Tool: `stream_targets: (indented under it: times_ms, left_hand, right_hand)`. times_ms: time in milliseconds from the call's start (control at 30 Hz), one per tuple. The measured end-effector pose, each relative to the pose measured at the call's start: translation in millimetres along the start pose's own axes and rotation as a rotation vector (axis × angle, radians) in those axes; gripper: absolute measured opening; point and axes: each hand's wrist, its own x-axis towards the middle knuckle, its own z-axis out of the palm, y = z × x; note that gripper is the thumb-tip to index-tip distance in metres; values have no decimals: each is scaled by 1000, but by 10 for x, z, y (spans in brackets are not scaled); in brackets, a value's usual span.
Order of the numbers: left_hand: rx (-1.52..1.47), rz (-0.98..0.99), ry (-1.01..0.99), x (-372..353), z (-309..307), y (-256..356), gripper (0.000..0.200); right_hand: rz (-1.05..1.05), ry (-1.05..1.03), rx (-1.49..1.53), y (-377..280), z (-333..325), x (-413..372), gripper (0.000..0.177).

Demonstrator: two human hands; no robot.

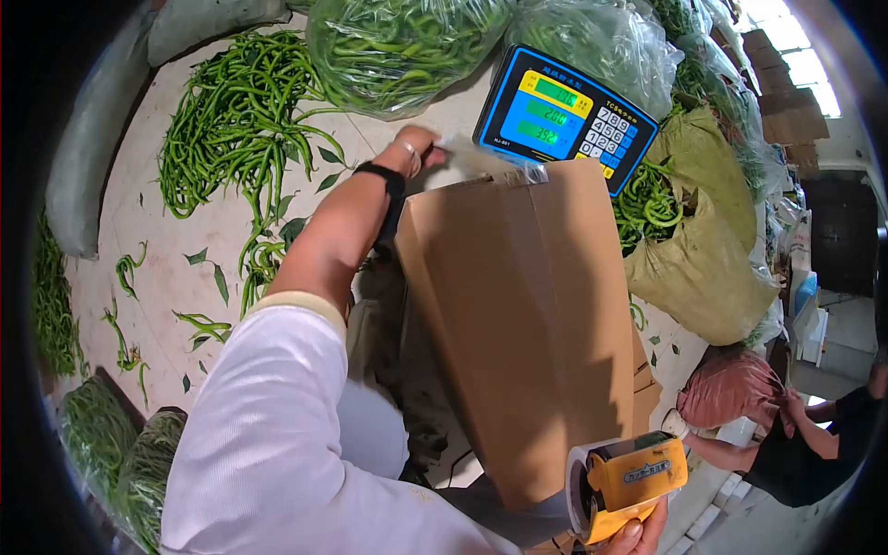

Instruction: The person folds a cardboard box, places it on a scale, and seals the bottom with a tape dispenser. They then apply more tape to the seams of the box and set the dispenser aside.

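A tall brown cardboard box (518, 324) stands in front of me, with clear packing tape (525, 174) along its far edge. My left hand (421, 151), wearing a bracelet and a black watch, is just past that edge. Its fingers are curled and partly blurred, and appear closed on the loose translucent end of the tape. Low on the right, my right hand (640, 535) grips a yellow tape dispenser (634, 481) from below, beside the near end of the box. A roll of tape is in the dispenser.
A blue electronic scale display (569, 120) stands behind the box. Long green peppers (245, 111) are heaped on the floor at left, near a clear bag of peppers (407, 51). Yellow-green sacks (708, 250) lie right. Another person (805, 453) handles a red sack (731, 388).
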Motion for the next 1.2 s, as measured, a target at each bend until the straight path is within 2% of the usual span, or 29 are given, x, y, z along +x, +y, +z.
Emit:
stream_targets:
  times_ms: [67,167,200,333,400,433,500,533,600,633,700,733,767,833,900,933,967,1033,1100,1133,1200]
  left_hand:
    - [37,-118,-13,2,-145,-61,19]
    - [76,-123,-26,148,-312,-311,17]
    - [0,-125,-6,180,-315,-426,17]
    - [72,-71,13,-21,-385,-681,13]
    - [325,3,-183,-143,-452,-815,13]
    - [320,6,-180,-205,-436,-840,13]
    - [303,-14,-51,-354,-370,-913,17]
    - [294,-13,-48,-295,-527,-1103,17]
    - [940,333,-137,116,-1134,-1721,15]
    - [1261,514,-183,233,-1185,-1881,17]
    - [369,-58,120,-661,-986,-1474,18]
    - [247,-103,75,-525,-1214,-1673,17]
    - [-76,-138,135,-408,-1369,-1845,17]
    - [-26,-120,193,-471,-1489,-1646,16]
    - [-96,-65,160,-336,-1731,-1583,16]
    - [-65,-97,199,-231,-1891,-1590,17]
    - [60,-77,288,-506,-1788,-1293,18]
    - [36,-97,341,-406,-1960,-1363,19]
    - [-34,-107,323,-200,-2197,-1628,20]
    - [-108,-106,293,-240,-2248,-1640,20]
    - [-60,-97,359,-291,-2267,-1674,20]
  right_hand:
    - [9,13,-22,-4,10,14,51]
    - [32,42,15,-11,41,0,51]
    - [26,48,23,-20,45,5,51]
    - [42,26,49,-45,22,0,52]
    - [31,27,13,-31,32,-15,52]
    - [30,46,6,-18,45,-22,52]
    - [22,60,-10,-21,41,-15,52]
    - [44,63,-11,-36,41,-2,52]
    - [49,80,-10,-46,46,42,52]
    - [81,81,16,-40,34,46,52]
    - [167,121,55,-74,90,34,51]
    - [180,128,40,-103,97,40,51]
    - [188,145,30,-133,110,57,50]
    - [185,138,-7,-160,118,84,50]
    - [180,125,-37,-194,114,106,50]
    - [206,149,1,-223,132,117,50]
    - [232,176,44,-248,161,133,50]
    - [268,164,106,-237,190,125,49]
    - [146,228,-24,-122,193,64,48]
    - [243,207,11,-167,169,89,48]
    - [207,195,-33,-218,177,106,48]
